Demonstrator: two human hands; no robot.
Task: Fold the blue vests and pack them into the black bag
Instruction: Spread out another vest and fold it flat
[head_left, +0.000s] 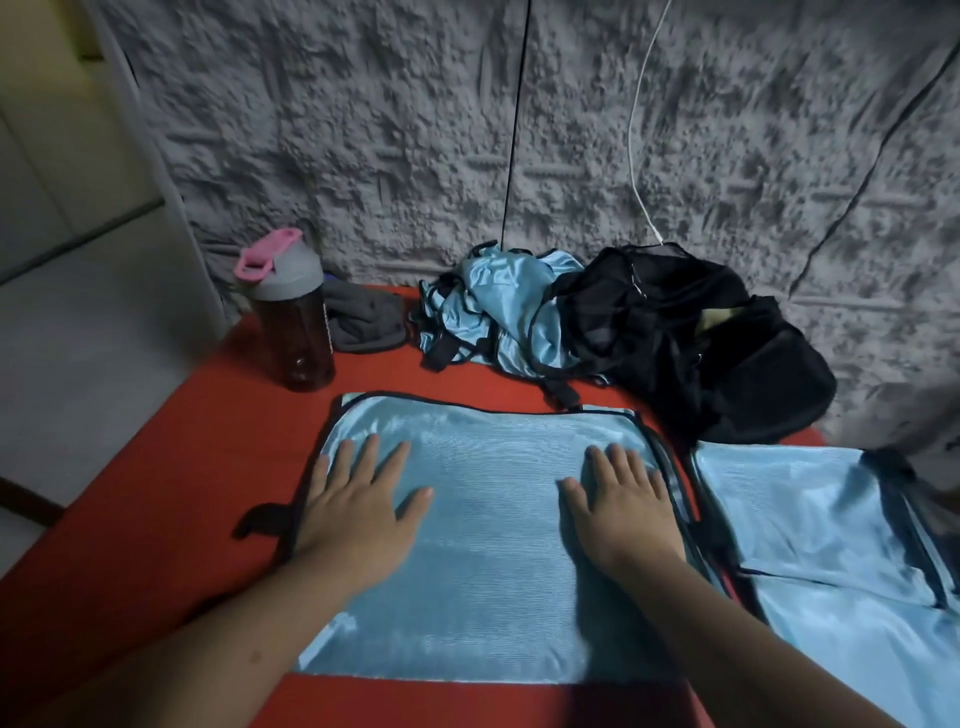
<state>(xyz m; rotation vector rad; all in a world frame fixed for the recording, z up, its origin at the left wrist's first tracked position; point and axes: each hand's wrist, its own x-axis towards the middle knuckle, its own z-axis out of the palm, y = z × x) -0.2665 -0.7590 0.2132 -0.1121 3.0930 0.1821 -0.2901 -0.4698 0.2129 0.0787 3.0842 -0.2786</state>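
Observation:
A light-blue vest (483, 525) with black trim lies spread flat on the red surface in front of me. My left hand (358, 504) presses flat on its left side, fingers straight and spread. My right hand (623, 504) lies flat on its right side, fingers straight. A second blue vest (821, 530) lies flat at the right. A crumpled heap of blue vests (493, 312) sits at the back, touching the black bag (701, 343), which slumps at the back right.
A dark bottle (293, 312) with a grey lid and pink cap stands at the back left beside a grey cloth (363, 319). The red surface (156, 493) ends at the left edge. A grey textured wall (467, 130) stands behind, with two cables hanging down.

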